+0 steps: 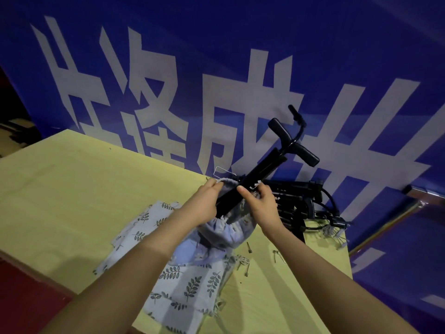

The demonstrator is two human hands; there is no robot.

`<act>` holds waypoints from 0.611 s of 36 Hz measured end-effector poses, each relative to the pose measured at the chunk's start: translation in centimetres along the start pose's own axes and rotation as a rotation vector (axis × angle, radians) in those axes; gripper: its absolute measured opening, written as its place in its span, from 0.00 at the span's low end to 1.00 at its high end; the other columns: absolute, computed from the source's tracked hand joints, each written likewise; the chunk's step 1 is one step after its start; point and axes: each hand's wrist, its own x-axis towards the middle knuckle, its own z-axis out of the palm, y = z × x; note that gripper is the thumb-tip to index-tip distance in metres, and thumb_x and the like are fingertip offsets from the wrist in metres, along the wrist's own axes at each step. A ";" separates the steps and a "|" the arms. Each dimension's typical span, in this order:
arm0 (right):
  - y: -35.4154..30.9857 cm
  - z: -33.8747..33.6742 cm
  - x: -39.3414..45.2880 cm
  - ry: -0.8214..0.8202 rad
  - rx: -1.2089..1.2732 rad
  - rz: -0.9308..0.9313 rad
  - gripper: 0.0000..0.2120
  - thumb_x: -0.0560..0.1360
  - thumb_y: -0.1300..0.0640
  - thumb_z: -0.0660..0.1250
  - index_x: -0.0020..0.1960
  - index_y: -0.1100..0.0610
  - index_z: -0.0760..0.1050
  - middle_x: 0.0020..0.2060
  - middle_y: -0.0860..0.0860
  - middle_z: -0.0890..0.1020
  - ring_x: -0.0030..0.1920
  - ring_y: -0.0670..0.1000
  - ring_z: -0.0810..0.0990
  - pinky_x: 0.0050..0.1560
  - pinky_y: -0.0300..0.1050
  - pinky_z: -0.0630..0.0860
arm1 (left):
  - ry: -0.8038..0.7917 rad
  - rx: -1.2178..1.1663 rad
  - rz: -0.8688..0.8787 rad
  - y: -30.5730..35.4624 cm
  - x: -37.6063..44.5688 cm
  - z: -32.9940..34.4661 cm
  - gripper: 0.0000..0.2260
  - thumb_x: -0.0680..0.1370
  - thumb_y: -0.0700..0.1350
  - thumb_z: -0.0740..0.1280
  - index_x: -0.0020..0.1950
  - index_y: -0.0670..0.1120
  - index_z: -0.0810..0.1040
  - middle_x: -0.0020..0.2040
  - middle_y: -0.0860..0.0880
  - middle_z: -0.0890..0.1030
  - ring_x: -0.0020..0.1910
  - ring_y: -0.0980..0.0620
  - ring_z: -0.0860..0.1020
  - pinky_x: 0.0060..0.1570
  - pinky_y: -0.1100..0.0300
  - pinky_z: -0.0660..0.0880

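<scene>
Blue banner with large white characters fills the back. Below it is the yellow desk.

From my remote seat I log a stack of leaf-print cloth bags lying flat near the desk's front edge. A pile of black pumps lies at the back against the banner.

One black pump stands tilted, T-handle up and to the right, with its lower end inside the pale drawstring bag. The bag is held above the stack.

Left hand pinches the bag's rim. Right hand pinches the opposite rim, thumb against the pump's barrel.

Small metal needles lie loose on the desk just right of the stack.
</scene>
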 end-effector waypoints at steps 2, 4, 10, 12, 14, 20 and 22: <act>-0.5 0.1 -0.1 0.008 -0.059 -0.014 0.26 0.62 0.26 0.65 0.49 0.45 0.75 0.50 0.48 0.73 0.56 0.56 0.73 0.62 0.59 0.70 | 0.009 -0.038 0.045 0.7 0.1 0.2 0.29 0.74 0.30 0.61 0.73 0.45 0.61 0.63 0.47 0.67 0.64 0.46 0.70 0.63 0.52 0.71; -0.9 0.3 -0.1 0.012 -0.084 -0.041 0.21 0.68 0.33 0.67 0.54 0.44 0.76 0.51 0.50 0.72 0.57 0.56 0.71 0.64 0.57 0.69 | 0.035 -0.072 0.068 1.4 0.2 0.0 0.29 0.75 0.32 0.62 0.74 0.46 0.60 0.62 0.47 0.68 0.62 0.46 0.71 0.61 0.55 0.71; -2.6 0.1 0.1 -0.009 -0.126 -0.132 0.13 0.72 0.42 0.68 0.53 0.46 0.77 0.46 0.49 0.71 0.55 0.52 0.70 0.63 0.53 0.65 | 0.113 -0.009 0.070 3.0 0.9 -1.0 0.28 0.72 0.43 0.68 0.72 0.45 0.64 0.63 0.45 0.69 0.64 0.46 0.65 0.63 0.54 0.68; -2.9 0.0 0.1 -0.043 -0.125 -0.179 0.10 0.73 0.43 0.68 0.50 0.46 0.76 0.43 0.48 0.69 0.54 0.52 0.70 0.62 0.56 0.66 | 0.149 0.060 0.055 3.4 1.0 -1.4 0.21 0.73 0.45 0.67 0.65 0.44 0.69 0.60 0.45 0.72 0.61 0.45 0.67 0.59 0.53 0.69; -2.9 -0.3 -0.1 -0.102 -0.123 -0.184 0.10 0.74 0.45 0.67 0.52 0.47 0.74 0.46 0.49 0.70 0.55 0.53 0.70 0.63 0.58 0.66 | 0.183 0.016 0.039 3.4 0.9 -1.4 0.16 0.74 0.46 0.66 0.60 0.43 0.72 0.58 0.45 0.74 0.60 0.45 0.68 0.56 0.52 0.71; -2.9 -2.3 0.2 -0.086 -0.355 -0.252 0.14 0.73 0.60 0.65 0.57 0.52 0.71 0.53 0.51 0.72 0.58 0.52 0.67 0.55 0.45 0.58 | 0.260 -0.075 -0.018 2.1 0.7 -0.8 0.16 0.76 0.49 0.67 0.59 0.42 0.71 0.54 0.46 0.73 0.58 0.47 0.68 0.55 0.56 0.69; -2.7 -2.6 0.4 -0.061 -0.436 -0.281 0.10 0.73 0.63 0.64 0.53 0.52 0.72 0.50 0.50 0.73 0.56 0.52 0.69 0.50 0.44 0.56 | 0.268 -0.106 -0.025 2.0 0.5 -0.7 0.14 0.76 0.48 0.67 0.56 0.42 0.71 0.50 0.49 0.71 0.56 0.48 0.68 0.50 0.58 0.67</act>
